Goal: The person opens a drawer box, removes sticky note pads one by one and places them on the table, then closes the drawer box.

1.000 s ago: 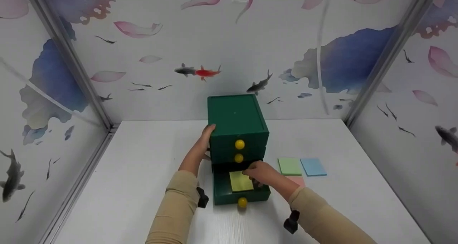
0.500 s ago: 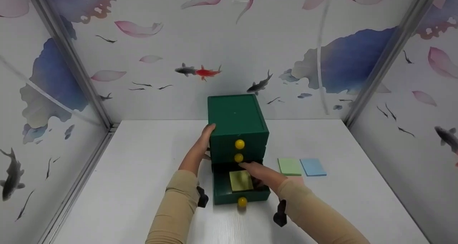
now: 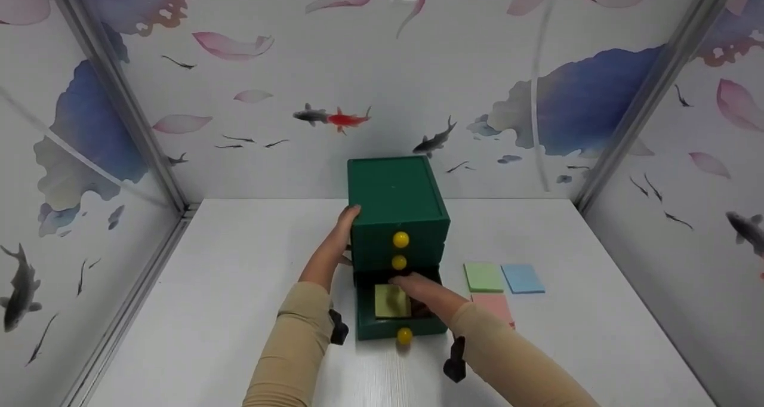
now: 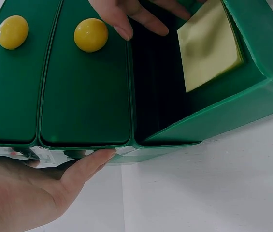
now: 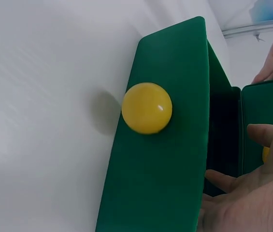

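Observation:
A green drawer cabinet (image 3: 394,189) with yellow knobs stands on the table, its bottom drawer (image 3: 370,330) pulled out. Inside that drawer lies a pad of yellow sticky notes (image 3: 391,301); the left wrist view shows the same pad (image 4: 208,48) flat and dark beneath. My left hand (image 3: 334,243) rests against the cabinet's left side with fingers extended. My right hand (image 3: 427,290) reaches into the drawer at the pad's right edge, fingers loosely extended (image 5: 252,188). Its lower fingers are partly hidden by the drawer wall.
Right of the cabinet lie three more sticky note pads: green (image 3: 483,277), blue (image 3: 523,278) and pink (image 3: 492,309). My right sleeve (image 3: 507,341) passes close to the pink one. Patterned walls (image 3: 268,168) bound the white table (image 3: 239,264) at the back and sides.
My right hand has moved left and deeper into the drawer, and the yellow pad has shifted slightly left. More of the pink pad shows. My left hand stays in place.

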Demonstrator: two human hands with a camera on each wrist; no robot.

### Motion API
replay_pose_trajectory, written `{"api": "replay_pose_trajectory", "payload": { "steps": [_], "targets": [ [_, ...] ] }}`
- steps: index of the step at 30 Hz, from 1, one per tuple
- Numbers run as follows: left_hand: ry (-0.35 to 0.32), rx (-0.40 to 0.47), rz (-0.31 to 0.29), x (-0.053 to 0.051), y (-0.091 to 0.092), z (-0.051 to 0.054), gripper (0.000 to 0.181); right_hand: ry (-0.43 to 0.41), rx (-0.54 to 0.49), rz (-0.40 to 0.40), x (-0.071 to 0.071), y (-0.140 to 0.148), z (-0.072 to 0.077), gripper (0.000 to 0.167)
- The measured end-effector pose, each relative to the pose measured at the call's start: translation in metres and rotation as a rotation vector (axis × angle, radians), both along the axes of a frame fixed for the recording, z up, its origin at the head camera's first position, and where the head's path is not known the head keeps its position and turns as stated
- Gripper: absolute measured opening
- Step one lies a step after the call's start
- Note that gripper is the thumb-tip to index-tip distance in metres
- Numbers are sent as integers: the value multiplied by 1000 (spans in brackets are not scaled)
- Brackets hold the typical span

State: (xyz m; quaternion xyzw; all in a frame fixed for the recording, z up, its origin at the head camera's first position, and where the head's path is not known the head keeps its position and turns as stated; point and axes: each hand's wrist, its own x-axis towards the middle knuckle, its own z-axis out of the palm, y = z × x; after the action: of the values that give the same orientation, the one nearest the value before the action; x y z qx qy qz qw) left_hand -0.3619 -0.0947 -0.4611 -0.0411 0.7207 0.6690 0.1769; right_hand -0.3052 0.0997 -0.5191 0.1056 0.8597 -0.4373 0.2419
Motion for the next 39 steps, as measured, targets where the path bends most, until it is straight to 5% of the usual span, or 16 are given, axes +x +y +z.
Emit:
{"api": "replay_pose_trajectory", "payload": {
  "steps": [7,22,29,39],
  "targets": [
    [7,-6,6,0,0,0,86,2,2,3,1,-13,-1,56],
    [9,-3,9,-1,0,-1,86,31,-51,-50,1,-29,-11,66],
    [4,7,6,-1,2,0,86,114,-64,-98,2,-30,-17,41],
    [-15,1,17,-1,0,0,86,179,-93,20,3,-27,-14,15]
  ]
}}
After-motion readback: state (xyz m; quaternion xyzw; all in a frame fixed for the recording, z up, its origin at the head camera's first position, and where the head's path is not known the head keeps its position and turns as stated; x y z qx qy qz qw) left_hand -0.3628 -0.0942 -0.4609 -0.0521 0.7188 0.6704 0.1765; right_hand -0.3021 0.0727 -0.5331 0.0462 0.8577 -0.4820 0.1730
